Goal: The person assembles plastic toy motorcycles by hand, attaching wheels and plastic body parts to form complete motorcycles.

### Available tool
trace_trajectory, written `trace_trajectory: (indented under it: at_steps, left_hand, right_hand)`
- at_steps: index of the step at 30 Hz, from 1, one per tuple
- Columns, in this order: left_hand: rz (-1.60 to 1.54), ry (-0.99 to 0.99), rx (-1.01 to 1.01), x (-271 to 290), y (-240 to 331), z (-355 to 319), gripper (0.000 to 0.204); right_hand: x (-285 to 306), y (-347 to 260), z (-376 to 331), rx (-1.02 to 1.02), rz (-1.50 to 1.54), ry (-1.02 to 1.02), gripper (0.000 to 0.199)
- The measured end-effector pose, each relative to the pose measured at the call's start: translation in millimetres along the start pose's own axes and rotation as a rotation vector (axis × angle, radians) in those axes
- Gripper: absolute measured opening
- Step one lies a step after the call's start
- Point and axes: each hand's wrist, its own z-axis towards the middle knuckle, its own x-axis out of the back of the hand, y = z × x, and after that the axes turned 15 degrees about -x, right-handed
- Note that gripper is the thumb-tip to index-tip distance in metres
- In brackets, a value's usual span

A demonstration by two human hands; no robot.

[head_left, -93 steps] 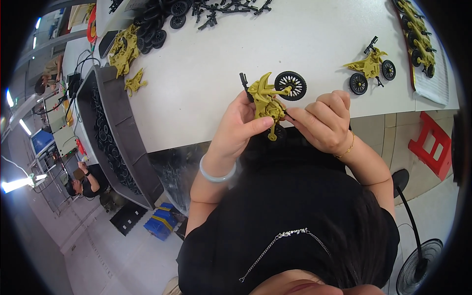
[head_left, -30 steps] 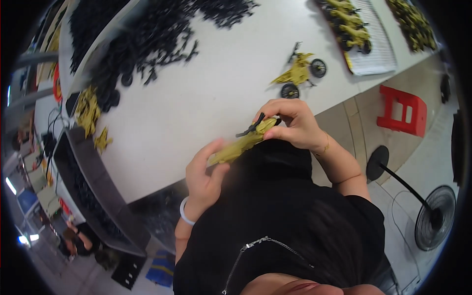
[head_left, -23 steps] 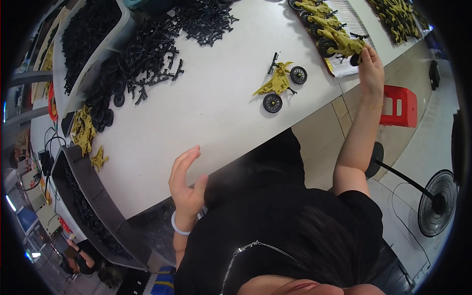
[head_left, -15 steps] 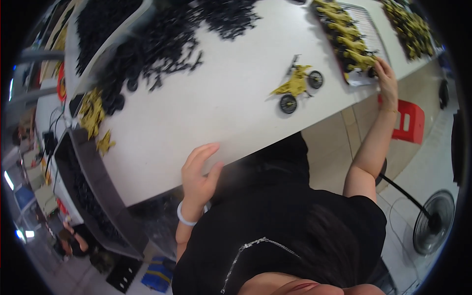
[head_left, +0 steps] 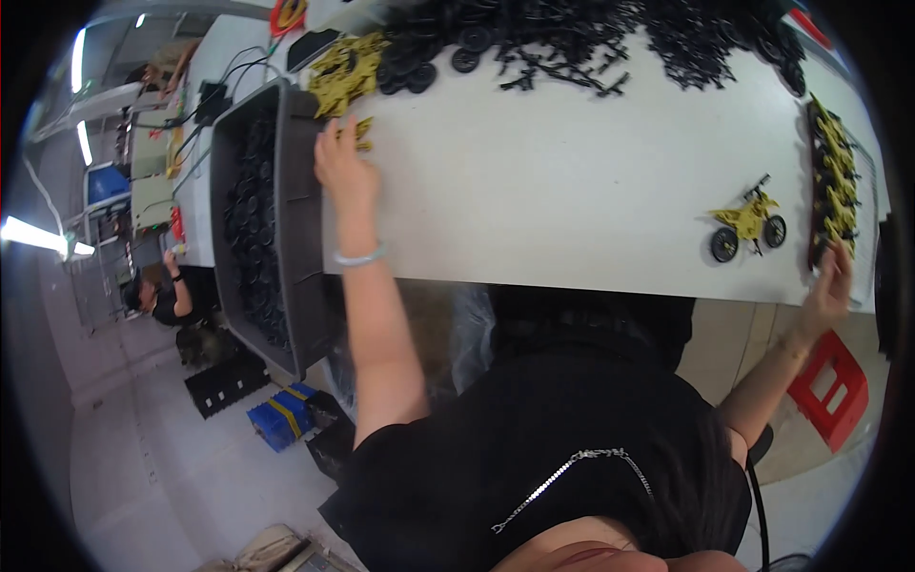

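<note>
My left hand (head_left: 347, 176), fingers stretched out, is over a small yellow plastic body part (head_left: 363, 134) at the left of the table. Just beyond it lies a pile of similar yellow parts (head_left: 345, 76). At the far right, the fingers of my right hand (head_left: 827, 294) are closed on the near end of a row of yellow and black toy motorcycles (head_left: 835, 181) in a tray; the exact grip is partly hidden. A single toy motorcycle (head_left: 750, 227) with black wheels stands on the white table to the left of that hand.
A grey bin (head_left: 303, 219) of black wheels stands against the table's left end. Heaps of black plastic parts (head_left: 572, 48) cover the table's far side. A red stool (head_left: 831, 391) is below the right end. Another person (head_left: 170, 300) works at far left.
My left hand has moved from the table's front edge out to the loose yellow part at the left. My right hand stays at the tray's near end. The view has swung left.
</note>
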Motion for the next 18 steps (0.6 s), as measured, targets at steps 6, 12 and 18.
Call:
trace_trajectory:
  at_steps: [6,12,18]
  left_hand:
    - [-0.252,-0.146,0.0,9,-25,0,0.043]
    - [-1.35,0.429,0.535,42,66,-10,0.053]
    - [-1.535,0.258,0.744,44,117,-15,0.061]
  right_hand:
    - [-52,-53,-51,0.124,-0.217,-0.206,0.025]
    - [-58,-76,-69,0.064,-0.513,-0.273,0.021]
    - [-85,-66,-77,0.26,-0.636,-0.26,0.013]
